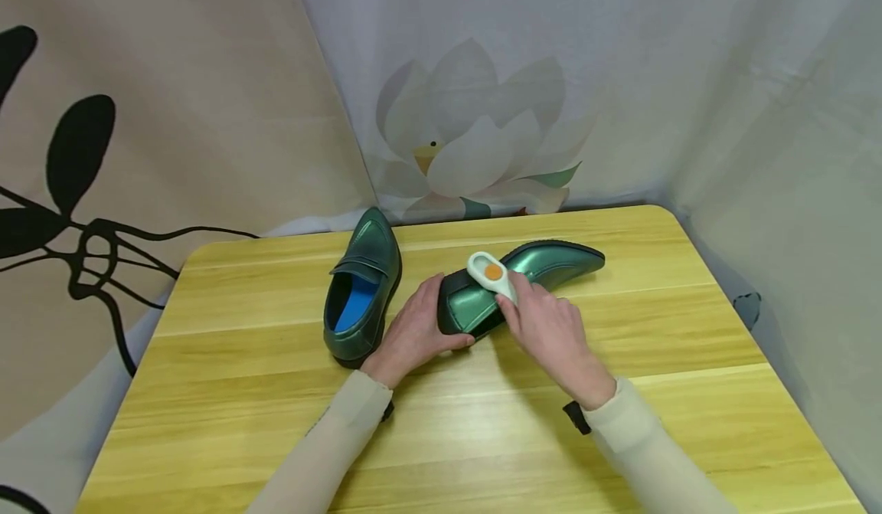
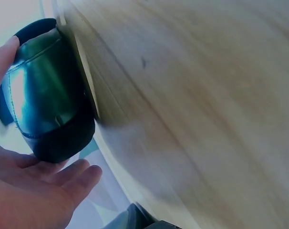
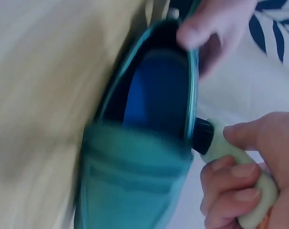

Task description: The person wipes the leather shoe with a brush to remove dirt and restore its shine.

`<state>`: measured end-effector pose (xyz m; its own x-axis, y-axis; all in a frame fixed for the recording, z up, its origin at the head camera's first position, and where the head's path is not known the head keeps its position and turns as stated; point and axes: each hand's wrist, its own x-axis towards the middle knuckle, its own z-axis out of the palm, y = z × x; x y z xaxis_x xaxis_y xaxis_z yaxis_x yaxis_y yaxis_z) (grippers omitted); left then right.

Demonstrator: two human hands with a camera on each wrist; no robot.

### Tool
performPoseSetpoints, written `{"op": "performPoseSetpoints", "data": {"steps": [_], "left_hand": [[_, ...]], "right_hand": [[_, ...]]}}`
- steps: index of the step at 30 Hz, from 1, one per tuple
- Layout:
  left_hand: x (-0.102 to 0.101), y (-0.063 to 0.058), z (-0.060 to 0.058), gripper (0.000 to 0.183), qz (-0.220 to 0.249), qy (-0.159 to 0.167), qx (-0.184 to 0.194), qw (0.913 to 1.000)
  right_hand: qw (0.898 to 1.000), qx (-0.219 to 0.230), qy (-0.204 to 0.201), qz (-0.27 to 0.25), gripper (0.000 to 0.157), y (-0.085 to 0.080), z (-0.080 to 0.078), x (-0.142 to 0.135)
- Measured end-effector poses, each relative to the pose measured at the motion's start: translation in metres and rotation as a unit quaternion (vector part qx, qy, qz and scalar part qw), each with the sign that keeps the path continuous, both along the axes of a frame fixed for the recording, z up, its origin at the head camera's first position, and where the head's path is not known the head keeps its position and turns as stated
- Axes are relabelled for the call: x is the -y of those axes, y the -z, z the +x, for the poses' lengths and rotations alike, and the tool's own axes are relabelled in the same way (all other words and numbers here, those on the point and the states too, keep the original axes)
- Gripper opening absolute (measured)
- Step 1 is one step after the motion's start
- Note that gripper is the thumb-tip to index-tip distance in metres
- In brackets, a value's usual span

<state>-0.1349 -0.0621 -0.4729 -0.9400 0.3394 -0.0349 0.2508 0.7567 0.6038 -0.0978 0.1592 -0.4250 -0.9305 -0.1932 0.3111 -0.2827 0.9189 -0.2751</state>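
A shiny dark green loafer [image 1: 561, 263] lies tipped on its side on the table, toe to the right. My left hand [image 1: 413, 329] grips it round the heel, thumb at the opening's edge and fingers at the heel's base in the left wrist view. My right hand [image 1: 551, 335] holds a small brush with a white handle [image 3: 237, 160] and an orange spot. In the right wrist view its dark bristles [image 3: 203, 136] meet the loafer's outer side, just below the opening's rim. A blue insole [image 3: 156, 93] shows inside the shoe.
The matching green loafer [image 1: 367, 250] stands upright to the left, toe toward the back, close beside my left wrist. Both shoes are on a light wooden table [image 1: 241, 391]. Printed fabric [image 1: 475, 116] hangs behind the table's back edge and along its sides.
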Motion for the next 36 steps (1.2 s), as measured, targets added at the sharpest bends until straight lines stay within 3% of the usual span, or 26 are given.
{"op": "performPoseSetpoints", "data": {"steps": [5,14,18,22,30,36], "left_hand": [[-0.001,0.000,-0.001,0.116,-0.004,-0.002,0.009,1.0000],[0.003,0.000,0.001,0.114,0.015,0.008,-0.006,0.9998],[0.004,-0.001,0.002,0.114,0.023,0.010,-0.007,0.9997],[0.003,-0.001,0.002,0.114,0.016,0.005,0.001,0.9999],[0.000,-0.001,0.001,0.115,0.000,-0.007,0.014,0.9999],[-0.001,-0.001,0.001,0.114,0.004,0.003,0.000,1.0000]], "right_hand": [[1.000,-0.001,0.020,-0.008,0.039,0.000,0.003,-0.018],[0.994,-0.049,-0.094,0.017,0.048,0.027,0.032,-0.003],[0.990,-0.061,-0.120,0.031,0.050,0.034,0.038,-0.002],[0.991,-0.078,-0.105,0.017,0.051,0.032,0.034,-0.014],[0.997,-0.070,-0.020,-0.027,0.047,0.020,0.020,-0.041],[0.997,-0.049,-0.052,-0.024,0.048,0.024,0.027,-0.021]]}}
